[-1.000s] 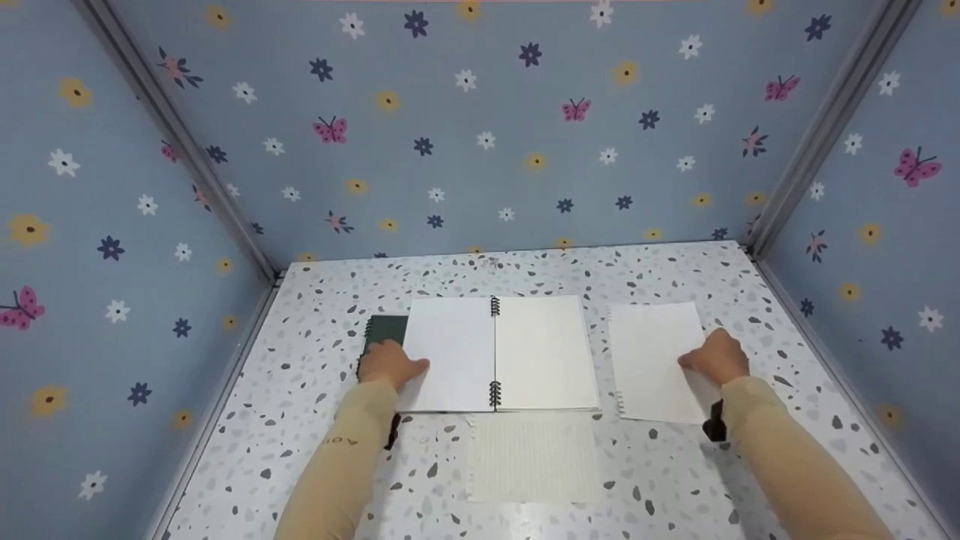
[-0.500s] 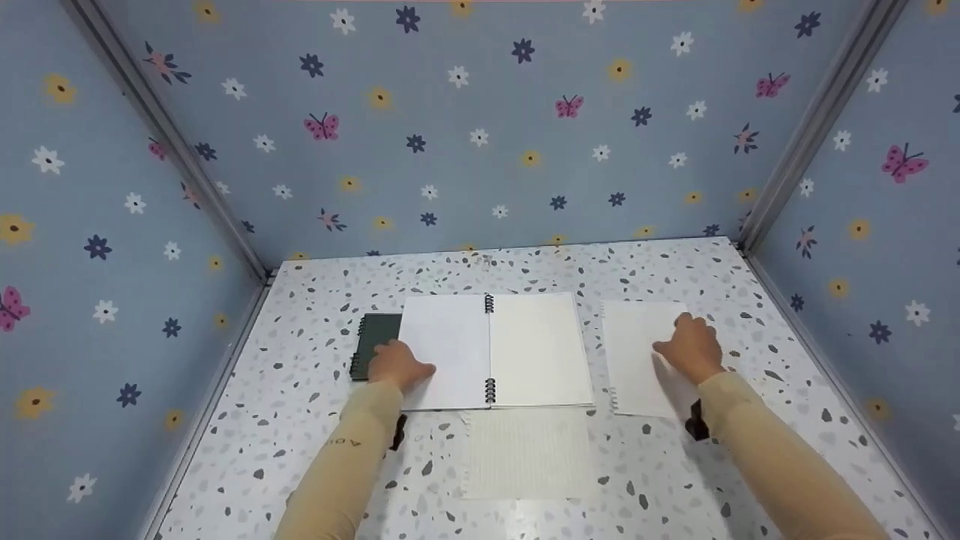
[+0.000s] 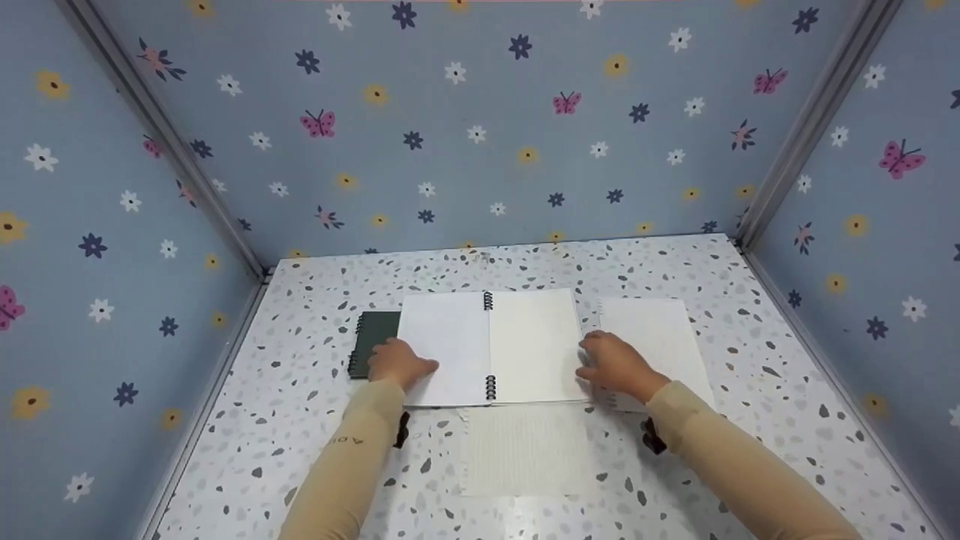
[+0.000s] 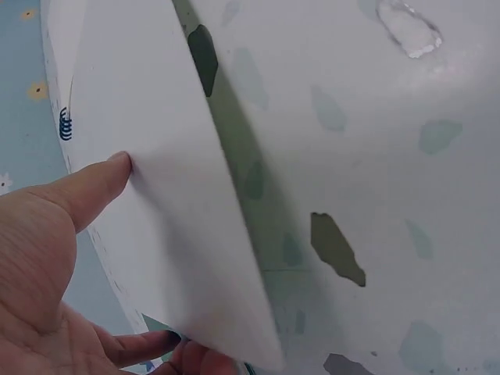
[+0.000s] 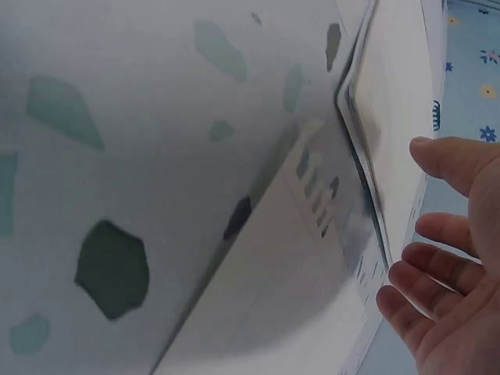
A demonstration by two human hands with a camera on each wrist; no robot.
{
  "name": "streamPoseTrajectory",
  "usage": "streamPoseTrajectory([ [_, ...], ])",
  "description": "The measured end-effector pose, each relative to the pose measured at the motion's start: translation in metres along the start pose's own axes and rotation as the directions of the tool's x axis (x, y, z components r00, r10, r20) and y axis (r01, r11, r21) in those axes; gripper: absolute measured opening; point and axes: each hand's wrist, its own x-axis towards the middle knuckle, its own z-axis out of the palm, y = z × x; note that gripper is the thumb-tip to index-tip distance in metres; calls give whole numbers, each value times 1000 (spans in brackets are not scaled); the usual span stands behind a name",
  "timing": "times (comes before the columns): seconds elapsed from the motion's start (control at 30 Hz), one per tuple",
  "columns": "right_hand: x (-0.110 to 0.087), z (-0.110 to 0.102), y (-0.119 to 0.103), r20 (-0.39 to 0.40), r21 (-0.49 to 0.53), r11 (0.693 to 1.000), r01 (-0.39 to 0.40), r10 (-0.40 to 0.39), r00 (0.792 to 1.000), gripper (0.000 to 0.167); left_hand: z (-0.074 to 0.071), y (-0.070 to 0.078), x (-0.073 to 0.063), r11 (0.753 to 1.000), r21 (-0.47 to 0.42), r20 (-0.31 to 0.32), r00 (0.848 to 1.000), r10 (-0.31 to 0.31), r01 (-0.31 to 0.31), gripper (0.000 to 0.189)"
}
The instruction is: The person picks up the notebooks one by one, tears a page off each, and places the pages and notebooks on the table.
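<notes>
A spiral notebook (image 3: 531, 345) lies open on blank pages. My left hand (image 3: 396, 363) holds its left edge, the thumb (image 4: 105, 183) on top of the page and the fingers curled at the edge beside a dark green spiral notebook (image 3: 375, 341). The open notebook's left side overlaps the green one. My right hand (image 3: 619, 364) is at the open notebook's right edge, holding nothing, with thumb and fingers spread apart in the right wrist view. Under and beside that hand lies a torn-out sheet (image 3: 664, 330) with a ragged left edge.
A lined, torn-edged sheet (image 3: 525, 454) lies in front of the open notebook. The speckled white table (image 3: 300, 420) is enclosed by blue flowered panels (image 3: 480, 172) at the back and both sides, with grey metal posts (image 3: 814, 124) in the corners.
My right hand has moved left from the loose sheet's right side, across the sheet, to the open notebook's right edge. The left hand stays at the notebook's left edge.
</notes>
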Motion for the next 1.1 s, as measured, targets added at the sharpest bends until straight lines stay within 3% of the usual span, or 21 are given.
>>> streamPoseTrajectory([
  [0.07, -1, 5, -5, 42, -12, 1000, 8, -7, 999, 60, -2, -1, 1, 1000, -23, -11, 1000, 9, -9, 106],
  [0.23, 0, 16, -9, 69, -46, 995, 90, -87, 994, 20, -17, -4, 5, 986, -154, 4, 998, 65, -63, 97],
  [0.3, 1, 19, -8, 60, -74, 989, 127, -122, 991, 19, -27, -3, 5, 968, -235, 16, 995, 100, -94, 89],
  [0.43, 0, 20, -8, 55, -75, 992, 101, -97, 994, 16, -47, 7, 0, 905, -387, -12, 983, 185, -175, 61],
  [0.5, -1, 19, -9, 60, -67, 994, 85, -81, 995, 17, -55, 14, -4, 859, -465, -25, 973, 228, -213, 52],
  [0.57, -1, 19, -10, 64, -67, 994, 83, -78, 995, 16, -60, 22, -10, 798, -553, -16, 961, 275, -238, 49],
  [0.63, -1, 19, -10, 68, -61, 994, 86, -82, 994, 19, -61, 29, -16, 727, -637, 15, 939, 343, -256, 52],
  [0.7, -1, 18, -10, 64, -36, 997, 67, -65, 996, 17, -58, 37, -23, 671, -686, 42, 907, 420, -279, 59],
  [0.77, -1, 16, -10, 47, 18, 999, 48, -48, 998, 20, -51, 44, -31, 631, -703, 46, 864, 501, -329, 69],
  [0.83, 0, 13, -12, 15, 108, 994, 19, -20, 1000, 36, -41, 51, -39, 607, -678, 19, 816, 578, -414, 83],
  [0.9, 1, 7, -16, -33, 221, 975, 1, 6, 999, 50, -31, 58, -48, 591, -647, -12, 782, 623, -481, 95],
  [0.97, 3, 1, -22, -77, 337, 942, 8, 19, 997, 52, -20, 66, -58, 593, -607, -27, 760, 650, -529, 103],
  [1.1, 7, -16, -37, -126, 530, 846, 52, 18, 992, 49, 3, 83, -74, 644, -463, -39, 740, 672, -609, 96],
])
